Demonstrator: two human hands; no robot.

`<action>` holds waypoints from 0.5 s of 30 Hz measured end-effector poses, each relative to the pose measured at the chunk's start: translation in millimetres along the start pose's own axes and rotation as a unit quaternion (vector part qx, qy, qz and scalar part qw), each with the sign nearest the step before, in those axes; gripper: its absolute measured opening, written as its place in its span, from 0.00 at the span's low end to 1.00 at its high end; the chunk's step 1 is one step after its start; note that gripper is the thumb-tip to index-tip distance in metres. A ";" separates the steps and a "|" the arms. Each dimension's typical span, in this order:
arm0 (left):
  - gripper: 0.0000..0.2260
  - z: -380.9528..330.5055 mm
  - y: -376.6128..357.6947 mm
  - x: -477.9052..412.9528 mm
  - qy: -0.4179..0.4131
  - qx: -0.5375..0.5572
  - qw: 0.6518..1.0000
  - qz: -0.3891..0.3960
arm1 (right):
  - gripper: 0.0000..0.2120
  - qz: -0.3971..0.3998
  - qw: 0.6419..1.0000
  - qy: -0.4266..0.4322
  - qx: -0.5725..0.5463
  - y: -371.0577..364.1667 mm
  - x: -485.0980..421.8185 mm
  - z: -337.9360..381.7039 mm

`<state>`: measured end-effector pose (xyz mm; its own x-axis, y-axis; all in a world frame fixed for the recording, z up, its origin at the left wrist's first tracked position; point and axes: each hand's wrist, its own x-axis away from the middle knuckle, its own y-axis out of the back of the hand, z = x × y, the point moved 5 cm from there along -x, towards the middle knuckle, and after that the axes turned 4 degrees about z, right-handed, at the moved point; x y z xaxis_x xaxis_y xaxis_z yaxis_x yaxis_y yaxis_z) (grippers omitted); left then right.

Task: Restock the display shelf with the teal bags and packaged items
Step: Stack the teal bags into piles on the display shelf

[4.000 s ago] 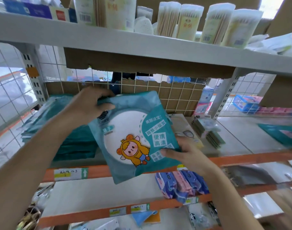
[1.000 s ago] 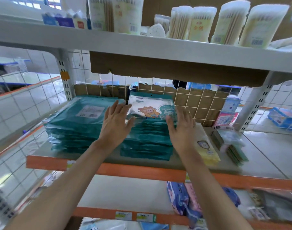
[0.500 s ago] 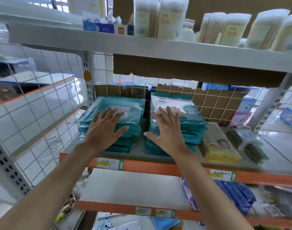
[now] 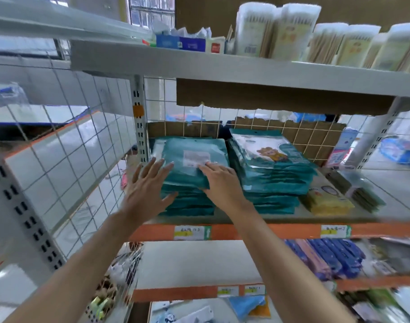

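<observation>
Two stacks of teal bags lie on the middle shelf. The left stack shows a bag's back with a white label on top. The right stack has a bag with a cartoon figure face up. My left hand is spread with straight fingers at the left stack's left front corner. My right hand lies flat on the left stack's front right part, fingertips near the label. Neither hand holds anything.
A yellow packet and dark flat packs lie right of the teal stacks. A wire grid backs the shelf, and another wire grid panel stands at left. Cotton swab packs stand on the shelf above. Blue and pink packs lie below.
Both hands have shifted from the right teal stack over to the left stack. The view has turned left. Four seconds ago both hands held a teal bag, which now lies on the right stack.
</observation>
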<state>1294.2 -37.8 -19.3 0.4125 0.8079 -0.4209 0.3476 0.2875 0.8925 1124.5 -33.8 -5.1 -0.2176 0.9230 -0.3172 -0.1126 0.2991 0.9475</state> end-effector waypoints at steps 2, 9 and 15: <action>0.34 7.4 0.7 0.9 -0.015 0.011 1.000 -0.007 | 0.28 -0.017 1.000 -0.014 0.004 -0.2 -0.6 -0.8; 0.37 5.5 17.7 3.4 -0.045 0.232 0.968 -0.085 | 0.25 -0.149 0.989 -0.009 -0.024 7.6 2.3 -3.4; 0.39 15.6 16.8 -9.3 -0.022 0.285 0.952 -0.106 | 0.16 -0.289 0.945 -0.030 -0.150 39.4 19.0 -18.6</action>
<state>1309.4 -48.5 -2.9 0.3125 0.7372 -0.5990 0.8224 0.1055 0.5590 1097.9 -9.0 25.5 0.0184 0.6418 -0.7666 -0.4685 0.6829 0.5605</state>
